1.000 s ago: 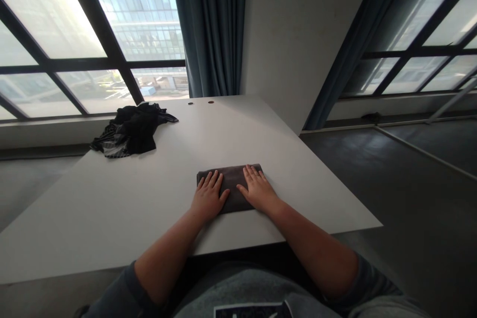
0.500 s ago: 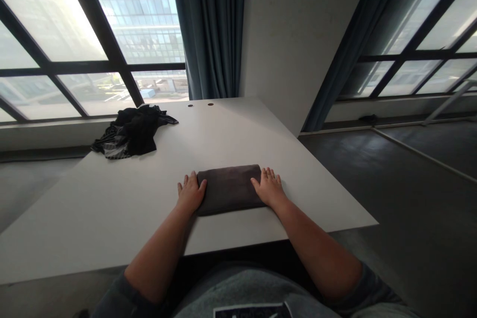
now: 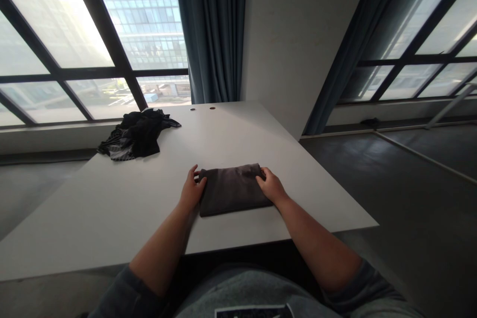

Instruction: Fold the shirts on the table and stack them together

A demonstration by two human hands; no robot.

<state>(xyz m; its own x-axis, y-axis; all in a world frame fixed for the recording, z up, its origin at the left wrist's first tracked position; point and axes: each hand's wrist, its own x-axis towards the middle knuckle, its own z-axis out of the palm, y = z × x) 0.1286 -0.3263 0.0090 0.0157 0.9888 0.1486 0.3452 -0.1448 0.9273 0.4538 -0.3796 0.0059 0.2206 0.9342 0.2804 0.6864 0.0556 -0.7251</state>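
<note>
A dark grey-brown folded cloth (image 3: 234, 191), perhaps a garment, lies near the front of the white table (image 3: 141, 213). At its left side, my left hand (image 3: 193, 189) pinches the upper left corner, thumb on top and some fingers curled behind. My right hand (image 3: 271, 185) grips the upper right corner, its thumb over the fabric and its fingertips hidden underneath. The far edge of the cloth is lifted slightly and creased between the hands, while the near edge rests on the tabletop.
A crumpled heap of black clothing (image 3: 137, 134) sits at the table's far left edge. Two round cable holes (image 3: 212, 108) show near the back edge. Behind the table are a blue curtain (image 3: 214, 35), a pillar (image 3: 290, 35) and windows.
Both hands have gone from lying flat with spread fingers on the cloth's sides to gripping its far corners. The far edge of the cloth has risen a little and wrinkled.
</note>
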